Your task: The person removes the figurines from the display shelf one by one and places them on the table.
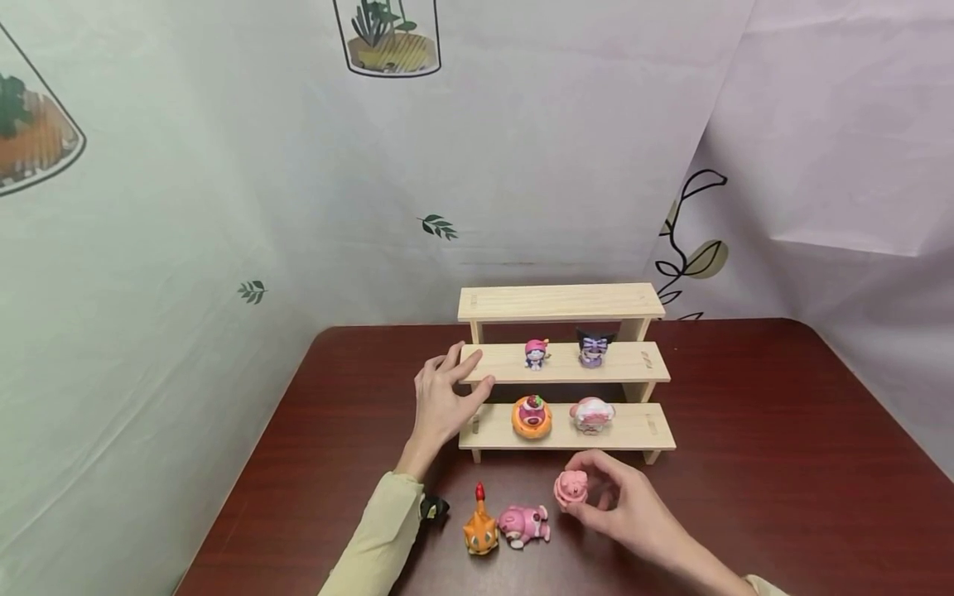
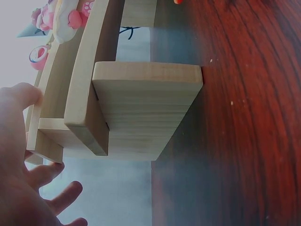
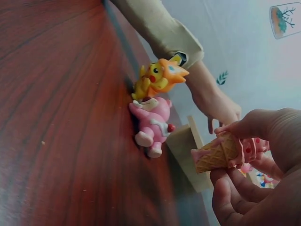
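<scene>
My right hand pinches a pink ice-cream-cone figurine in front of the shelf; its waffle cone shows in the right wrist view. My left hand grips the left end of the wooden display shelf, thumb at the front of the middle tier and index finger farther back. The middle tier carries a pink-and-purple figurine and a black-eared purple one. On the bottom tier sit an orange tart-like figurine and a white-and-pink one.
On the dark red table before the shelf lie an orange-and-yellow figurine and a pink bear figurine. A small dark item sits beside my left sleeve. A printed cloth hangs behind.
</scene>
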A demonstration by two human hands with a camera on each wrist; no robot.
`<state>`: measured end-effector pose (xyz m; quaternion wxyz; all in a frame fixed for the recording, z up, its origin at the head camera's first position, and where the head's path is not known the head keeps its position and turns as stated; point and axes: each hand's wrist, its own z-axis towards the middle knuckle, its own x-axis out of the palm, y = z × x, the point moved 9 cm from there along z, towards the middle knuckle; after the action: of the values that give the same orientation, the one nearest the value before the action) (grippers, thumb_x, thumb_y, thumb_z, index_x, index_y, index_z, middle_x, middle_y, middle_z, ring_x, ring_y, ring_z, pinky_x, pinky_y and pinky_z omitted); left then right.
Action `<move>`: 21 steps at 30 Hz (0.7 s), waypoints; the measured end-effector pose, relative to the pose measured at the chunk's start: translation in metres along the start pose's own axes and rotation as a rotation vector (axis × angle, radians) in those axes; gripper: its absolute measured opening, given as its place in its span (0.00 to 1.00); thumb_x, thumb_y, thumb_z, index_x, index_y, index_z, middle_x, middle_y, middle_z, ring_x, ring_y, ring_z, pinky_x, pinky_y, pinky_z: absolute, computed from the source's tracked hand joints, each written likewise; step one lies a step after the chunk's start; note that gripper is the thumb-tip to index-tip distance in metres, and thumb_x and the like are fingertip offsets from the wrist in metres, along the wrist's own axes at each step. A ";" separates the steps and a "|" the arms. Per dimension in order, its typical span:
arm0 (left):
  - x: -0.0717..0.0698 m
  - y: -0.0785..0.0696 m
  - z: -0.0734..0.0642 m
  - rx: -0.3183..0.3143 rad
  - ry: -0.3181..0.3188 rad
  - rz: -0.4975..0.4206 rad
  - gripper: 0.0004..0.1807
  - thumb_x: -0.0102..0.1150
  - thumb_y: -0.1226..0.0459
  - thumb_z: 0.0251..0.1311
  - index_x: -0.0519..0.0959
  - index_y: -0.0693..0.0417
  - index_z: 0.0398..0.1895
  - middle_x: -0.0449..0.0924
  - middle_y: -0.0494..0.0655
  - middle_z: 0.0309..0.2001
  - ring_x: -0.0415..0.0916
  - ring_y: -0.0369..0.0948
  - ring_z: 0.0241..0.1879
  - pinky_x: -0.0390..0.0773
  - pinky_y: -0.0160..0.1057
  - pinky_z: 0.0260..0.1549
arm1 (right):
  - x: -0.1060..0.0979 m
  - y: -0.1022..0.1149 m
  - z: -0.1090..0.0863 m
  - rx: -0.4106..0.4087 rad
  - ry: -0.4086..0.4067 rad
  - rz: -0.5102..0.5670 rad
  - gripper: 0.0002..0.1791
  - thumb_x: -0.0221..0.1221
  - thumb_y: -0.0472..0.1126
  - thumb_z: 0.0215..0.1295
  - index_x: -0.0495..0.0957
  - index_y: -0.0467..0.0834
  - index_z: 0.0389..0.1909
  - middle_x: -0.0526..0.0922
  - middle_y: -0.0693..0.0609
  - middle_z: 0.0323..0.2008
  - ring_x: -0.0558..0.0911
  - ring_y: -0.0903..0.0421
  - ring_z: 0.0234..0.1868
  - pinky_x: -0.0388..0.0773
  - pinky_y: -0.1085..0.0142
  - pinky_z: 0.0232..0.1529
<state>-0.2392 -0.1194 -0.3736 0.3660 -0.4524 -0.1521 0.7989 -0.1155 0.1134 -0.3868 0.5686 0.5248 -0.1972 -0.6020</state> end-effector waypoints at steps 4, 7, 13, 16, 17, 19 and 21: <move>0.000 0.000 0.000 0.009 -0.007 0.007 0.27 0.67 0.50 0.57 0.84 0.50 0.58 0.74 0.57 0.65 0.67 0.60 0.58 0.55 0.67 0.58 | 0.005 -0.002 -0.004 -0.016 0.013 0.003 0.21 0.73 0.33 0.53 0.77 0.49 0.46 0.83 0.59 0.34 0.80 0.62 0.30 0.75 0.68 0.23; 0.000 0.000 0.000 0.011 -0.008 0.007 0.26 0.67 0.51 0.56 0.84 0.50 0.58 0.74 0.57 0.65 0.67 0.60 0.58 0.55 0.67 0.58 | 0.008 -0.005 -0.006 -0.013 0.020 0.000 0.22 0.73 0.32 0.53 0.77 0.49 0.46 0.82 0.59 0.34 0.80 0.62 0.31 0.75 0.68 0.23; 0.000 -0.001 -0.001 0.002 -0.003 0.000 0.27 0.67 0.50 0.56 0.83 0.49 0.59 0.74 0.55 0.65 0.67 0.60 0.59 0.55 0.67 0.59 | 0.012 -0.009 -0.008 0.018 0.034 0.005 0.21 0.73 0.33 0.53 0.77 0.49 0.46 0.82 0.59 0.35 0.81 0.62 0.32 0.76 0.67 0.24; 0.000 -0.002 0.000 0.005 -0.004 0.004 0.27 0.67 0.50 0.57 0.83 0.49 0.59 0.74 0.56 0.65 0.67 0.60 0.59 0.55 0.67 0.59 | 0.013 -0.010 -0.009 0.025 0.034 0.007 0.21 0.73 0.33 0.53 0.77 0.49 0.45 0.82 0.59 0.35 0.81 0.62 0.32 0.76 0.67 0.24; 0.000 -0.002 0.000 0.006 -0.005 0.006 0.27 0.66 0.50 0.57 0.84 0.49 0.59 0.74 0.56 0.65 0.67 0.60 0.59 0.55 0.67 0.58 | 0.013 -0.010 -0.009 0.024 0.031 0.006 0.21 0.73 0.33 0.53 0.77 0.49 0.45 0.82 0.59 0.35 0.81 0.62 0.32 0.76 0.67 0.23; 0.000 -0.002 0.000 0.007 -0.005 0.005 0.27 0.66 0.50 0.57 0.84 0.49 0.59 0.74 0.57 0.65 0.67 0.60 0.58 0.55 0.67 0.59 | 0.013 -0.010 -0.010 0.016 0.027 0.004 0.21 0.73 0.32 0.52 0.77 0.49 0.45 0.82 0.59 0.34 0.81 0.62 0.31 0.76 0.67 0.23; 0.000 -0.001 0.000 0.007 -0.006 0.003 0.27 0.67 0.50 0.57 0.84 0.50 0.58 0.74 0.58 0.65 0.67 0.60 0.58 0.55 0.67 0.59 | 0.014 -0.010 -0.011 0.010 0.025 0.004 0.22 0.73 0.31 0.52 0.77 0.49 0.45 0.82 0.59 0.35 0.81 0.62 0.32 0.76 0.68 0.23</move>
<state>-0.2382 -0.1187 -0.3729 0.3659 -0.4488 -0.1496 0.8014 -0.1077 0.1078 -0.4049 0.5695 0.5348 -0.1939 -0.5933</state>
